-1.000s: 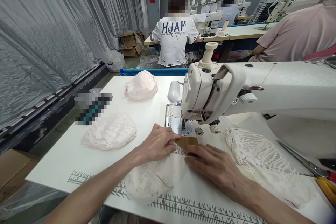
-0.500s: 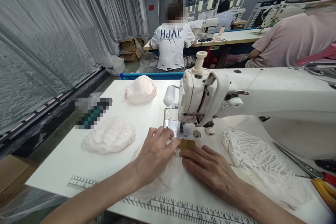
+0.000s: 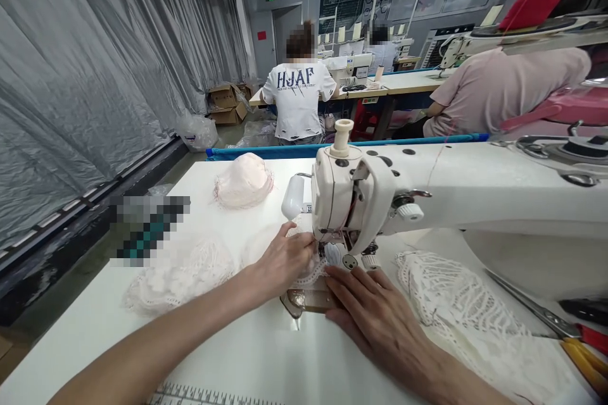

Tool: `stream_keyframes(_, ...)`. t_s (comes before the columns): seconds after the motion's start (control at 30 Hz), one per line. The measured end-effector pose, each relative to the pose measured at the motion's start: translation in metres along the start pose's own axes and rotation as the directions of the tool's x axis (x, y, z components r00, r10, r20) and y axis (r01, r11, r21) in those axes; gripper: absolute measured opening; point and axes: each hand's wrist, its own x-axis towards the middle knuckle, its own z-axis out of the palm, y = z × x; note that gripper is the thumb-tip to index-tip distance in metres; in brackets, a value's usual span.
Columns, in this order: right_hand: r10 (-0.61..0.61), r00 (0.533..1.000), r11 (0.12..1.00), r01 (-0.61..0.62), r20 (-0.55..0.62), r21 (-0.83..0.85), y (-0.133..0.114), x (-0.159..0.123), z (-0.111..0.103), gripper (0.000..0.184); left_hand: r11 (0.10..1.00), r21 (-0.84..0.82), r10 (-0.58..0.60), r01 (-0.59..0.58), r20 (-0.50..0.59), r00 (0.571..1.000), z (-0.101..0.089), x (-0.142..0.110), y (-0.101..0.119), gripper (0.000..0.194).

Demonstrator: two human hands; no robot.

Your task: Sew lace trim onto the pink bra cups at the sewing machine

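My left hand (image 3: 285, 259) rests with curled fingers on a white lace piece (image 3: 311, 273), pinching its edge right at the presser foot of the white sewing machine (image 3: 351, 202). My right hand (image 3: 370, 310) lies flat with fingers stretched out, pressing on the near side of the lace and on a small brown label (image 3: 308, 299) that sticks out beneath it. The needle itself is hidden behind the machine head.
A pink cup-shaped piece (image 3: 242, 180) sits at the back of the white table (image 3: 266, 354), a lace pile (image 3: 175, 272) at left, more lace (image 3: 451, 310) at right. Scissors (image 3: 546, 317) lie far right. Other people sit at machines behind. Plastic sheeting hangs on the left.
Both hands have slid the lace piece and brown label forward, from in front of the needle plate to under the presser foot. The view has shifted closer and higher.
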Motion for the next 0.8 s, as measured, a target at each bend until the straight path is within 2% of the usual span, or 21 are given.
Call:
stream_keyframes(0.27,0.017,1.0,0.999,-0.017,0.008,-0.03,0.002,-0.003,0.005,0.039,0.992,-0.113,0.055,-0.052,0.029,0.998,-0.004,0.006,-0.01,0.024)
stream_keyframes(0.47,-0.01,1.0,1.0,0.011,0.027,-0.029,0.001,-0.002,0.003,0.036,0.995,-0.083,0.06,-0.059,0.013,0.998,-0.005,0.006,-0.012,0.028)
stream_keyframes(0.57,-0.023,1.0,0.999,0.024,0.017,-0.039,0.001,-0.003,0.002,0.038,0.999,-0.025,0.036,-0.037,-0.026,0.999,-0.006,0.0,-0.004,0.023)
stream_keyframes(0.7,-0.031,0.999,0.999,0.031,-0.009,0.011,0.0,-0.003,-0.001,0.035,0.997,0.075,-0.024,0.033,-0.117,0.993,-0.006,-0.012,0.021,0.026)
stream_keyframes(0.8,-0.017,1.0,0.999,0.018,-0.011,0.048,-0.001,-0.003,-0.004,0.033,0.998,0.06,0.015,-0.008,-0.114,0.993,-0.002,-0.02,0.036,0.021)
